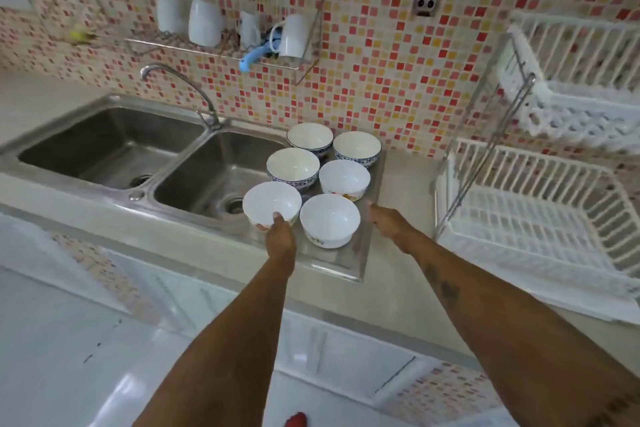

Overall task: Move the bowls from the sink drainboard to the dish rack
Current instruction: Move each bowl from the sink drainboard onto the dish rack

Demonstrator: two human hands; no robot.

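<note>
Bowls, six white glazed ceramic ones, stand in two rows on the steel sink drainboard [372, 184], right of the basin. Your left hand [281, 236] pinches the near rim of the near-left white bowl [272, 205], thumb inside. Your right hand [389, 222] hovers beside the neighbouring near-right white bowl [329, 220], fingers loosely spread, holding nothing. They look rigid, slick and chippable; grip rim and wall firmly, then carry to the white plastic dish rack [526, 218] on the right.

Six bowls [313, 177] on drainboard [363, 253] — right of sink [194, 170]; dish rack [540, 225] further right.
</note>
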